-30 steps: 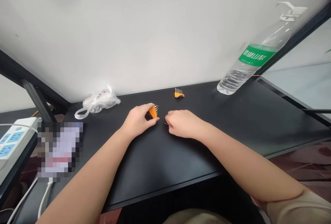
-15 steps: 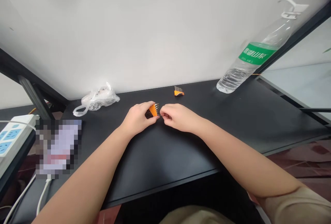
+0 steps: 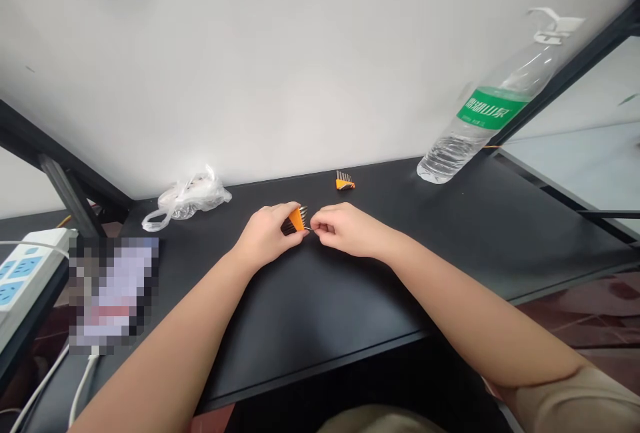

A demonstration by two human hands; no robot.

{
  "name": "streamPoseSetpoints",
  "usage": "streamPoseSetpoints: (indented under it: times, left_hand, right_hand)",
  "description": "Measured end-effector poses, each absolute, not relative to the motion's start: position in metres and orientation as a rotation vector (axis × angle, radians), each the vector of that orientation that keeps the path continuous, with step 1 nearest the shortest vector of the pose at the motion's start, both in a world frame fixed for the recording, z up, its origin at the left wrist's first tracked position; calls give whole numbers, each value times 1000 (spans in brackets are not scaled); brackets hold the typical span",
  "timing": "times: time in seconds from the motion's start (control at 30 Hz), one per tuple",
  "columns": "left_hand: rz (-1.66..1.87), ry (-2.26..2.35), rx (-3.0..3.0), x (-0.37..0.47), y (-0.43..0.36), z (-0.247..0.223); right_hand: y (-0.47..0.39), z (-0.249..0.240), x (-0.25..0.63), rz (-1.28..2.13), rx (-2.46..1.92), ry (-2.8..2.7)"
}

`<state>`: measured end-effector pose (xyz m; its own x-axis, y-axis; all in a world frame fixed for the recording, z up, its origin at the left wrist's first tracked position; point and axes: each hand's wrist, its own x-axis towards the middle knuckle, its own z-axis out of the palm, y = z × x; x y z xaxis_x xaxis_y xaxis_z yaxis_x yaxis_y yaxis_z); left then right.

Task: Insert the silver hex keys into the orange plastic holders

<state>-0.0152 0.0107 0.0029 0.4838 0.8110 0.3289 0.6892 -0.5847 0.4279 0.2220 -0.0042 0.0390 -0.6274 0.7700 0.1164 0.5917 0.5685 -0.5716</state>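
An orange holder [image 3: 297, 219] with several dark metal bits sticking out is gripped between the thumb and fingers of my left hand [image 3: 267, 234]. Just to its right, my right hand [image 3: 345, 229] has its fingers pinched together on the end of a thin metal piece [image 3: 309, 229] that reaches to the holder. Which kind of piece it is cannot be made out. Behind my hands, near the wall, a second orange holder [image 3: 345, 184] with a row of metal bits lies on the black table [image 3: 310, 313].
A large water bottle [image 3: 493, 109] with a green label stands at the back right. A crumpled clear plastic bag [image 3: 193, 196] lies at the back left. At the left are a blurred-out flat object [image 3: 117, 293], white cables and a power strip [image 3: 25, 266].
The view has shifted slightly. A little more of the thin metal piece shows between the holder and my right fingers. Both hands keep their grips.
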Motion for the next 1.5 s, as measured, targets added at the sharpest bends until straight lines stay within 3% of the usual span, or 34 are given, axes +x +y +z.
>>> streamPoseSetpoints:
  times: [0.17, 0.47, 0.73, 0.97, 1.27, 1.5]
  left_hand:
    - [744, 1270, 2522, -16, 10, 2]
    - [672, 1178, 2596, -12, 6, 8]
    - [776, 1244, 2354, -16, 6, 15]
    - [807, 1211, 2336, -15, 5, 12]
    - [686, 1386, 2496, -23, 13, 8]
    - [563, 1586, 2557, -31, 23, -1]
  right_hand:
    - [-3, 39, 223, 801, -1139, -2400]
    - [-5, 35, 219, 537, -937, -2494]
    - [-1, 30, 222, 744, -1093, -2155]
    - [3, 22, 217, 521, -932, -2363]
    - [50, 3, 270, 157, -1440, -1984]
    - [68, -19, 278, 181, -1635, -2242]
